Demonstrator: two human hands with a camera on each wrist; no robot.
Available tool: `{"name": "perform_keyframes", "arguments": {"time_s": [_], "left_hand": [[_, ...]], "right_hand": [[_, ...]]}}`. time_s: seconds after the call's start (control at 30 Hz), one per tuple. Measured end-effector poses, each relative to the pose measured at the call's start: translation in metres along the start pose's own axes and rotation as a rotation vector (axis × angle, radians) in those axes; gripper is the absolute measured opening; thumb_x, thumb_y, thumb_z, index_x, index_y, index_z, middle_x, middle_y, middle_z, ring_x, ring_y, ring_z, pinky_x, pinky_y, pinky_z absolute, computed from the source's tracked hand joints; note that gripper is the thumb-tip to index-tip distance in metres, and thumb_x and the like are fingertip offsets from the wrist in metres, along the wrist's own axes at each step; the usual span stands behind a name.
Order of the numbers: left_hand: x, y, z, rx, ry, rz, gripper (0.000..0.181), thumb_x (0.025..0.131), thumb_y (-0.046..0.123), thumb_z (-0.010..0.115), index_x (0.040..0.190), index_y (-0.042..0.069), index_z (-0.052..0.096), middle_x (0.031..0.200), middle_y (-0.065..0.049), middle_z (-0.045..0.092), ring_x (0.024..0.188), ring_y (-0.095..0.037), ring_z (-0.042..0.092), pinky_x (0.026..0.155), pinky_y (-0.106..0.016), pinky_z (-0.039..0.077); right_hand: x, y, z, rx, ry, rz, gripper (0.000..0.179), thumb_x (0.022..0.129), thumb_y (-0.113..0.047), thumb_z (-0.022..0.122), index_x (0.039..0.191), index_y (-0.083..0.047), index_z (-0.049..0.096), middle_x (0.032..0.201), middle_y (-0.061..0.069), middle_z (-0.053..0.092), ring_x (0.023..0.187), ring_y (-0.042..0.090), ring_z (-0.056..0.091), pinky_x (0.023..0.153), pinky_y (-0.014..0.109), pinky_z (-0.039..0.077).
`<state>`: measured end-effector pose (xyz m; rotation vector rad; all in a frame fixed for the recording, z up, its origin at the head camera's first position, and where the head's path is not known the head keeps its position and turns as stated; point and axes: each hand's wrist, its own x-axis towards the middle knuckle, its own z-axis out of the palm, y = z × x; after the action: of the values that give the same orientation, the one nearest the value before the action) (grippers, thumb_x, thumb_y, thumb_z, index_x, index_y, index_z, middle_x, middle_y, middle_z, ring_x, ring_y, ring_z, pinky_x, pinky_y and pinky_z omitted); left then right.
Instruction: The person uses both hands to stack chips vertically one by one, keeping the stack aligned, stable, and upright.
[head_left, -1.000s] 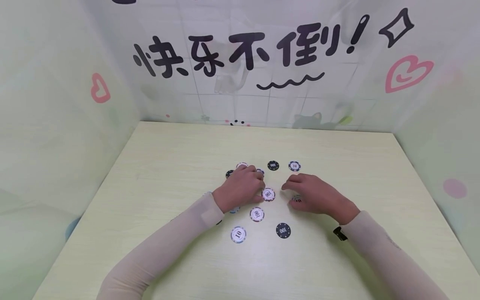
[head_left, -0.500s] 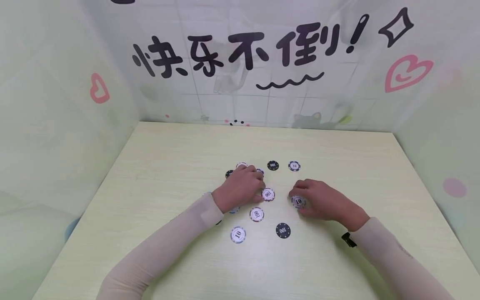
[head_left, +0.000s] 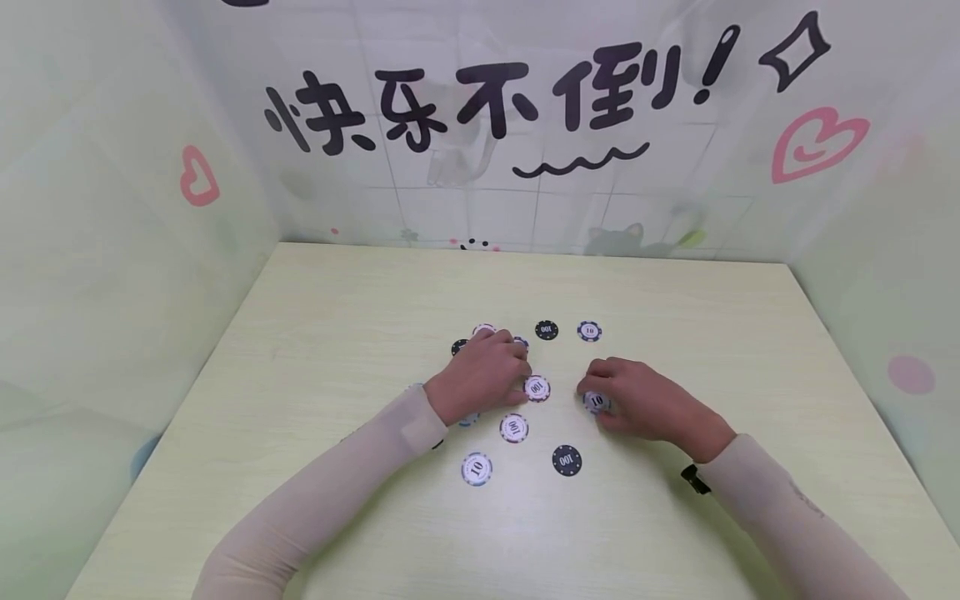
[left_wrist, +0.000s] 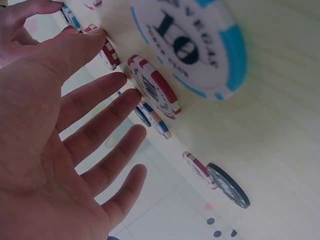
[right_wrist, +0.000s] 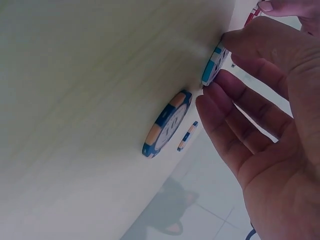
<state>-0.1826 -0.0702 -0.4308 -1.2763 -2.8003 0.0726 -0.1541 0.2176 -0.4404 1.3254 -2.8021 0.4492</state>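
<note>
Poker chip marked 10 [head_left: 597,402], right grip [head_left: 641,400] pinching it by the rim, left grip [head_left: 480,375] loose-fingered beside red-edged 100 chip [head_left: 537,388]

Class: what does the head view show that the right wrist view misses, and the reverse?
Head view only: pink hearts, pale sleeves and the black chip nearest the person.
Right wrist view only: the palm side of the right hand, and the nearer blue-and-orange chip.
Both: that hand pinching a light-blue chip, the left hand, and the table.
</note>
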Motion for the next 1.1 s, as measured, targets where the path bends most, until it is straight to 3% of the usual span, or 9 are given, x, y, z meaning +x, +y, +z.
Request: {"name": "perform_keyframes", "arguments": {"time_s": [0.33, 0.67, 1.1], "left_hand": [[0.0, 0.001, -0.001, 0.0, -0.016, -0.007, 0.033, 0.098, 0.051, 0.082, 0.115, 0.022, 0.087, 0.12, 0.003, 0.077, 0.113, -0.023, 0.065, 0.102, -0.042, 0.051], [0.002, 0.0, 0.001, 0.008, -0.014, -0.005, 0.033, 0.099, 0.051, 0.081, 0.115, 0.023, 0.087, 0.121, 0.003, 0.077, 0.114, -0.023, 0.066, 0.102, -0.042, 0.052], [0.002, 0.001, 0.0, 0.011, -0.018, -0.011, 0.032, 0.098, 0.05, 0.082, 0.114, 0.023, 0.087, 0.119, 0.003, 0.077, 0.112, -0.022, 0.065, 0.099, -0.042, 0.052]], "right_hand": [[0.005, -0.003, 0.005, -0.045, -0.015, 0.03, 0.036, 0.08, -0.002, 0.081, 0.114, -0.013, 0.077, 0.103, 0.002, 0.063, 0.09, 0.02, 0.058, 0.079, 0.036, 0.055], [0.008, -0.003, 0.005, -0.064, 0.026, -0.009, 0.031, 0.08, 0.001, 0.079, 0.109, -0.011, 0.077, 0.104, 0.002, 0.057, 0.085, 0.017, 0.053, 0.075, 0.033, 0.051], [0.014, -0.001, 0.007, -0.083, 0.113, -0.122, 0.029, 0.079, 0.005, 0.079, 0.105, -0.009, 0.08, 0.108, 0.007, 0.067, 0.086, 0.02, 0.061, 0.075, 0.035, 0.057]]}}
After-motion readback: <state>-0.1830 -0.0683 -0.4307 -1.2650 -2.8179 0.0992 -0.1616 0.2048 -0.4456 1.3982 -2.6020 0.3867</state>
